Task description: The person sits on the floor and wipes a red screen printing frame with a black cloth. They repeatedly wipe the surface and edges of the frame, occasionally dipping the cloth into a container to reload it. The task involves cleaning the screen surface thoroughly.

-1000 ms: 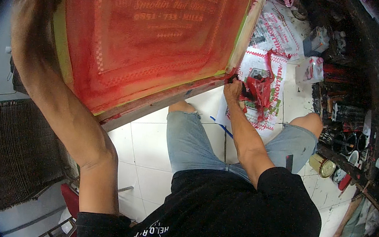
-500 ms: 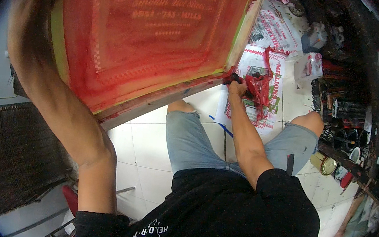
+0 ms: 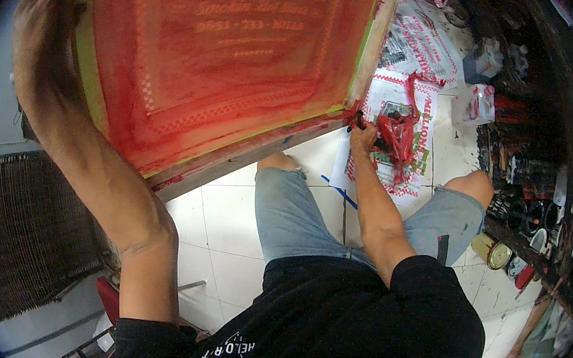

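Note:
A screen printing frame point(image 3: 233, 87) fills the upper left, tilted up, its mesh smeared with red ink around a pale printed design. My left hand point(image 3: 46, 13) grips its left side, fingers reaching up along the edge. At the frame's lower right corner, my right hand point(image 3: 363, 137) is closed round a small dark wad point(image 3: 356, 121) stained with red; its kind is too unclear to name. Just beyond that hand, a crumpled red plastic sheet point(image 3: 399, 135) lies on white printed paper point(image 3: 346, 161) on the floor.
Printed sheets point(image 3: 427, 50) spread farther back. To the right stand a clear plastic container point(image 3: 478, 104), an ink-stained rack point(image 3: 524, 165) and a yellowish tin point(image 3: 491, 251). A blue strip point(image 3: 339, 191) lies on the tiles between my knees. A dark woven mat point(image 3: 26, 229) leans at left.
My right hand has shifted slightly up and right along the frame's corner, with the dark wad in it. My left hand and the frame have hardly moved.

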### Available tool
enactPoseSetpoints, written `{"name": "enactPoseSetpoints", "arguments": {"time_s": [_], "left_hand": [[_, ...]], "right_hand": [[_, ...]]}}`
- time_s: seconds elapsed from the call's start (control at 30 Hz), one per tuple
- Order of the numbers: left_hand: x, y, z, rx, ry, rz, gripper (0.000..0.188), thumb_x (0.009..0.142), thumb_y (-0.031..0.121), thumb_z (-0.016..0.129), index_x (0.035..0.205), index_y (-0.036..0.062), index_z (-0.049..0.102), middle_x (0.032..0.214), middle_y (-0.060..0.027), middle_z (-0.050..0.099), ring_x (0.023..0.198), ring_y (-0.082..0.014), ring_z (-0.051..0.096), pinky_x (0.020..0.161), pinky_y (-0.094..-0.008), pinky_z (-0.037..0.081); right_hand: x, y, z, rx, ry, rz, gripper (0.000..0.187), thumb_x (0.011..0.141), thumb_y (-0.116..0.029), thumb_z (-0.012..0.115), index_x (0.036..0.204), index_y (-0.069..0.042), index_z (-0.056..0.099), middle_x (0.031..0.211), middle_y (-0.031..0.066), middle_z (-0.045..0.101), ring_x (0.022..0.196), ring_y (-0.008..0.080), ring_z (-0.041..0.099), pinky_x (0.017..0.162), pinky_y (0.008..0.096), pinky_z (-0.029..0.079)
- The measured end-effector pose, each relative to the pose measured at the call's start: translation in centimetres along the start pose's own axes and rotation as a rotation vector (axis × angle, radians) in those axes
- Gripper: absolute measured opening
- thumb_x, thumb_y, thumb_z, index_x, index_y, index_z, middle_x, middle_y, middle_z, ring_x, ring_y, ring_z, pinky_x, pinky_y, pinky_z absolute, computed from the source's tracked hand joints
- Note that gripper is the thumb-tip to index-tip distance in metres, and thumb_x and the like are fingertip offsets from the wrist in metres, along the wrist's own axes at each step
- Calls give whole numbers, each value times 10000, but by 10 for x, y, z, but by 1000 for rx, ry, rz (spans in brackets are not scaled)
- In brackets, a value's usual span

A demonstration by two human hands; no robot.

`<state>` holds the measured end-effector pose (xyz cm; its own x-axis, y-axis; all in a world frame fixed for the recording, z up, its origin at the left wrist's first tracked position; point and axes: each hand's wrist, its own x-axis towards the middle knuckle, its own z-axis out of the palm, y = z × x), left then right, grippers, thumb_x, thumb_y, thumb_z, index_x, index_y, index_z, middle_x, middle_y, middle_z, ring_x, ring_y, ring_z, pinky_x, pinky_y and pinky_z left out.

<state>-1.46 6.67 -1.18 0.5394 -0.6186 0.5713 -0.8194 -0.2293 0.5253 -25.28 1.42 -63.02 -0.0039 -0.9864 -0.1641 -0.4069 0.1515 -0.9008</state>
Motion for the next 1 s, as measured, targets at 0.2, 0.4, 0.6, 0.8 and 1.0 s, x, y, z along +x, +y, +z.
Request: {"name": "enactPoseSetpoints", "arguments": {"time_s": [0.2, 0.4, 0.6, 0.8, 1.0], "left_hand": [[23, -23, -7, -38, -9, 33, 387, 968, 293, 537, 1276, 61, 581, 1193, -36, 615, 1025, -149, 578, 873, -284, 461], [9, -11, -3, -59, -7, 47, 396, 966, 296, 543, 1276, 52, 579, 1176, -43, 622, 1007, -147, 580, 877, -285, 454], [-7, 21, 13, -102, -50, 72, 417, 963, 308, 547, 1291, 51, 565, 1174, -49, 621, 997, -151, 581, 874, -288, 452], [-11, 12, 12, -86, 14, -7, 442, 955, 322, 560, 1299, 45, 554, 1170, -49, 620, 951, -145, 582, 827, -282, 461], [4, -2, 7, -44, 15, -45, 465, 941, 341, 582, 1295, 40, 557, 1160, -45, 617, 920, -140, 575, 771, -269, 469]], "right_hand": [[-7, 12, 8, 72, 115, -8, 242, 757, -204, 656, 864, 6, 710, 795, 244, 664, 767, 389, 644, 732, 449, 480], [-30, -18, 3, 147, -3, 4, 217, 763, -89, 623, 941, 0, 709, 872, 210, 686, 737, 347, 646, 764, 391, 499], [-17, 28, 13, 801, 59, 426, 291, 757, -2, 570, 1024, 13, 687, 902, 111, 679, 700, 241, 649, 683, 336, 538], [-8, -12, 25, 581, 180, 541, 258, 755, -40, 580, 970, -5, 717, 800, 132, 695, 662, 207, 649, 590, 322, 545], [-7, -2, 27, 388, 156, 397, 262, 762, -37, 561, 965, -9, 722, 794, 117, 687, 584, 199, 620, 539, 304, 520]]}}
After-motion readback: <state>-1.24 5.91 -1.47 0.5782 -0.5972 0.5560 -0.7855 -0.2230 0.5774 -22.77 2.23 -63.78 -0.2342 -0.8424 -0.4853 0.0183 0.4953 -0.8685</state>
